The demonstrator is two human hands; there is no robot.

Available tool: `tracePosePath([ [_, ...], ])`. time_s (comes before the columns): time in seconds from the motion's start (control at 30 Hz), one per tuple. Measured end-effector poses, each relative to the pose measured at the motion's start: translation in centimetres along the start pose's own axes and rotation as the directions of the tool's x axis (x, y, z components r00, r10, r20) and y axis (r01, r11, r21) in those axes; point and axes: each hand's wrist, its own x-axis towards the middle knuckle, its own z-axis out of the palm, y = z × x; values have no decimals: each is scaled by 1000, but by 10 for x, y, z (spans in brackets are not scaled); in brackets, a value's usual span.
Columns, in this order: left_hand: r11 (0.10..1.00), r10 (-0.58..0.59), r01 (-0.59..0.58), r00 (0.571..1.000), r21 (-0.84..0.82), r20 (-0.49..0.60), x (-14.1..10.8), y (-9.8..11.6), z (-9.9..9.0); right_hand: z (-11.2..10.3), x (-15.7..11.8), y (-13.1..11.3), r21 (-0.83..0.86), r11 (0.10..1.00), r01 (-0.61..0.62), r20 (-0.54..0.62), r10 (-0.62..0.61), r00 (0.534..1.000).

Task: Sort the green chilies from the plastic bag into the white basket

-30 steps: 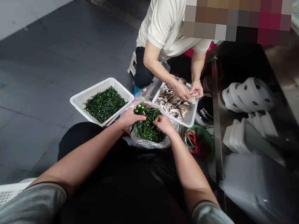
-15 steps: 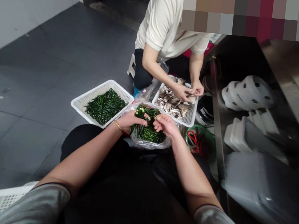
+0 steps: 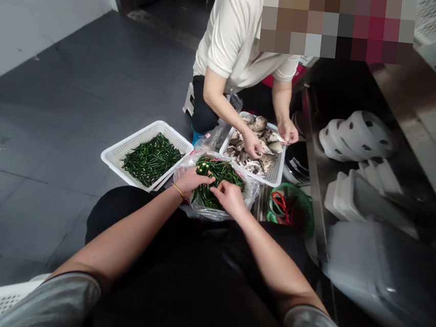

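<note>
Green chillies gripped in left fingers — right fingers curled, whether gripping I can't tell — label unreadable.

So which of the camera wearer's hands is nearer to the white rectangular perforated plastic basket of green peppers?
Left. The left hand, holding green peppers, is just right of that basket; the right hand is farther right, over the clear plastic bag.

Bunch: slim green peppers gathered in left hand, pale round ends clustered together, over left part of bag. Loose peppers: long, thin, glossy, dark green, heaped inside bag at mixed angles, near part partly hidden by right hand. Bag: clear plastic, crumpled, mouth wide open, edges spread around heap.
</note>
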Motion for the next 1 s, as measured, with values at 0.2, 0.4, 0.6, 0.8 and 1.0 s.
tracePosePath([
  [0.2, 991, 41, -44, 999, -128, -23, -5, 2, 8, -9, -7, -13, -30, 981, 192, -49, -194, 980],
  [0.4, 948, -16, 29, 999, -317, 44, -7, 26, -10, -33, 7, 28, 573, 818, 35, -131, 49, 990],
  [0.6, 981, 86, -135, 945, -139, -315, 17, 69, -87, -30, 6, 52, 608, 794, -2, -45, 37, 998],
  [0.8, 888, 80, 232, 772, 396, -631, 42, 106, -172, -32, 4, 44, 465, 878, 117, -21, -121, 992],
  [1.0, 895, 41, 205, 847, 396, -530, 25, 120, -185, -49, 6, 58, 261, 944, 200, -167, -160, 973],
])
